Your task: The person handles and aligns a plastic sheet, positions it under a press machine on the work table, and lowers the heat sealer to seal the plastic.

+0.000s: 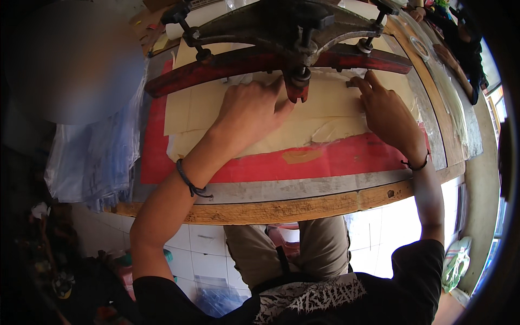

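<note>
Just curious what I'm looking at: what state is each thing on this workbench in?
Left hand: flat, pressing the clear plastic film.
Right hand: fingertips down on the film.
Clear plastic film: lying flat under the bar.
Red press bar: just above the film.
Tape roll: lying flat.

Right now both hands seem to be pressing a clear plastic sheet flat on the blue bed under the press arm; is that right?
Not quite: the bed is red, not blue, as the head view shows. The left hand and right hand do press the plastic sheet under the press arm.

stack of clear plastic bags (92,157) hanging off table's left edge, green-white bag (456,264) lower right
</note>
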A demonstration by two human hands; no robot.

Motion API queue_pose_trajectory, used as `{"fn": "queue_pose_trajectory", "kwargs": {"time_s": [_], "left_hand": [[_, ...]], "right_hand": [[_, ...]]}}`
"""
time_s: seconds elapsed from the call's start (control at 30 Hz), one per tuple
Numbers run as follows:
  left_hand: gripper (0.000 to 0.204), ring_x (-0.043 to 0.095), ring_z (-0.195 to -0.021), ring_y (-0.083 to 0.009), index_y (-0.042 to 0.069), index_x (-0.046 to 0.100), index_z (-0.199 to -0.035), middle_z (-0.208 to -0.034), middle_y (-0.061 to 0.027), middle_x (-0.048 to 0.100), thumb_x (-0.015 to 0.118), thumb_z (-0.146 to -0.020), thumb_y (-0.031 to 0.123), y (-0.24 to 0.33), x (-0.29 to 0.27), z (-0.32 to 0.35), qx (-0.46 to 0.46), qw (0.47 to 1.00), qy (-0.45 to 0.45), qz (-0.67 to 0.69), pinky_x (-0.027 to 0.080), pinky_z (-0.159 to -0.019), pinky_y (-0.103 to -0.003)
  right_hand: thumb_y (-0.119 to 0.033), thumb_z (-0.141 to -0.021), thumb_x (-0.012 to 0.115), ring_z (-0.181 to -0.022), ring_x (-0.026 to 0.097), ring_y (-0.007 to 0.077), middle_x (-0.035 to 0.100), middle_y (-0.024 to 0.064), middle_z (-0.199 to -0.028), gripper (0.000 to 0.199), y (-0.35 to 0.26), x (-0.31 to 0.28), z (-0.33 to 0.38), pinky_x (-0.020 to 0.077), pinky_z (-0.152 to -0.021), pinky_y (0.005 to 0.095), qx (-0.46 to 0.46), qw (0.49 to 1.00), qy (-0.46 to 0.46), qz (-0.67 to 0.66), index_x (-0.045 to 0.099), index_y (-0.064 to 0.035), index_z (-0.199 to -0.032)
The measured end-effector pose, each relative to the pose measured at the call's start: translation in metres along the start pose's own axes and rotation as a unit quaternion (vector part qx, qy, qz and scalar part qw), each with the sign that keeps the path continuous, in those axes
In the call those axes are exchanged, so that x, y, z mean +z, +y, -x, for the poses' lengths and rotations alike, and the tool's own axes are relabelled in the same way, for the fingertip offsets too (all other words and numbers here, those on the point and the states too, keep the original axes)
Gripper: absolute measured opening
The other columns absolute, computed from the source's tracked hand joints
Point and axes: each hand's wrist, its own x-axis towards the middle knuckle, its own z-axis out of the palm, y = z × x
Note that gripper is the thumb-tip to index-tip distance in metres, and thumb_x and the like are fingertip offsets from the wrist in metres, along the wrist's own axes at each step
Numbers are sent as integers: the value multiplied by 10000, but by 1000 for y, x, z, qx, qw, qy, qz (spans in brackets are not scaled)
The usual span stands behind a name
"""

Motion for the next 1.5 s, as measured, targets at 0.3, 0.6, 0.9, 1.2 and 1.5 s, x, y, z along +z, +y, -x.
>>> {"fn": "queue_pose_trajectory", "kwargs": {"time_s": [0.3,0.6,0.9,1.2,1.5], "left_hand": [[468,690,-647,-305,30,627,-1207,-673,-146,677,601,-891,375,0,0,-1,3,1000,-14,9,565,-608,-432],[276,671,-686,-341,80,678,-923,-726,-174,661,608,-919,347,3,-4,0,-20,999,-30,40,535,-661,-465],[345,675,-689,-351,15,672,-835,-735,-192,667,606,-921,343,5,-5,-1,-36,998,-51,24,537,-665,-467],[441,666,-554,-304,-38,638,-1199,-614,-163,649,553,-927,298,12,-7,7,0,999,-36,-30,556,-565,-422],[425,678,-601,-318,-36,648,-1180,-621,-169,652,566,-919,288,10,-12,5,-6,999,-35,-21,562,-603,-435]], "right_hand": [[-181,-996,503,-799,658,396,638,238,-997,388,14,7,4,499,-734,491,32,999,21,23,515,26,-1324],[-215,-999,522,-694,631,410,618,237,-678,366,8,-10,0,480,-686,495,60,998,-32,1,572,23,-1273],[-224,-997,529,-712,633,421,636,232,-708,344,10,-7,0,482,-696,499,51,998,-21,-7,600,15,-1234],[-243,-999,531,-704,639,399,634,211,-691,370,9,-8,0,481,-673,485,56,998,-34,20,577,-2,-1276],[-277,-994,543,-671,634,381,624,184,-648,403,7,-12,3,470,-652,479,40,998,-18,34,572,-7,-1292]]}}
